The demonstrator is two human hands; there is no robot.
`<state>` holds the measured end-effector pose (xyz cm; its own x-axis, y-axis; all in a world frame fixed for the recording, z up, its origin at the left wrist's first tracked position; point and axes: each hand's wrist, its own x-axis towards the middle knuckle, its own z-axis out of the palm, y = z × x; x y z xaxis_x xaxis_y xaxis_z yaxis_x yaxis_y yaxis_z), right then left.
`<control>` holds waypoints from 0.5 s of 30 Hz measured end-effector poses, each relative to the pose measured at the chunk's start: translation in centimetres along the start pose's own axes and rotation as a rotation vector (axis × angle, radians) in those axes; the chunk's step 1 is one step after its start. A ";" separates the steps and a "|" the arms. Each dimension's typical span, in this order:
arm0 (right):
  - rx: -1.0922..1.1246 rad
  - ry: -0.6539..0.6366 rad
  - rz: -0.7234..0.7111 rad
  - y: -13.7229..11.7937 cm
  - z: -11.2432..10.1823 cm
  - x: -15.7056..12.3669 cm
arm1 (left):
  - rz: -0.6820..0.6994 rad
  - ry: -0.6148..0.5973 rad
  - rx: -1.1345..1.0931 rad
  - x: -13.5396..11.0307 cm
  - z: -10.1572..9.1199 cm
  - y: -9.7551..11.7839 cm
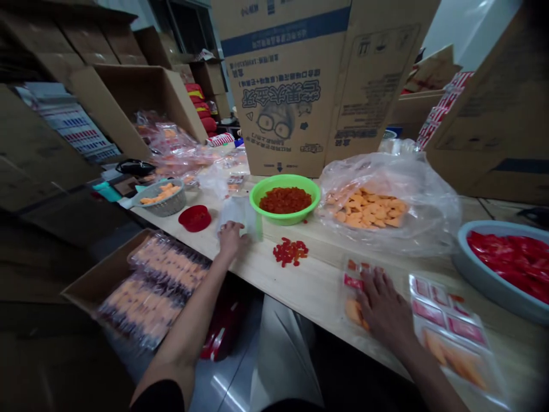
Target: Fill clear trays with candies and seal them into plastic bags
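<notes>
My left hand reaches to the near edge of some clear plastic pieces, its fingers slightly bent and apart; whether it grips one is unclear. Under my right hand, which lies palm down with fingers stretched out, is a clear plastic tray holding orange pieces and a red packet. To its right lies another filled tray with red packets and orange pieces. A small pile of red-orange bits sits on the table between my hands, in front of a green bowl of similar bits.
A clear bag of orange pieces and a grey-blue basin of red packets stand right. Left are a red dish, a grey basket and, below the table edge, a box of packed trays. A tall carton stands behind.
</notes>
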<state>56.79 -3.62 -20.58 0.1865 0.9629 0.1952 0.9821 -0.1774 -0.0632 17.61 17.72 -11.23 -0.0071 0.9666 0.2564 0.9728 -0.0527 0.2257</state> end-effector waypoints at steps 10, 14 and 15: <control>0.071 0.005 0.039 -0.3 -0.5 -0.1 | -0.114 -0.046 -0.018 2.5 1.7 -4.2; 0.093 0.012 0.175 -0.2 -1.9 -0.7 | -0.101 0.083 -0.061 1.4 0.5 -3.3; 0.079 -0.014 0.207 -0.3 -2.3 -0.8 | -0.110 0.124 -0.079 1.0 0.1 -2.8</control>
<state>56.36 -4.81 -18.42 0.3831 0.9103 0.1568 0.9177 -0.3558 -0.1767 14.88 18.82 -11.74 -0.1458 0.9297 0.3384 0.9432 0.0274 0.3310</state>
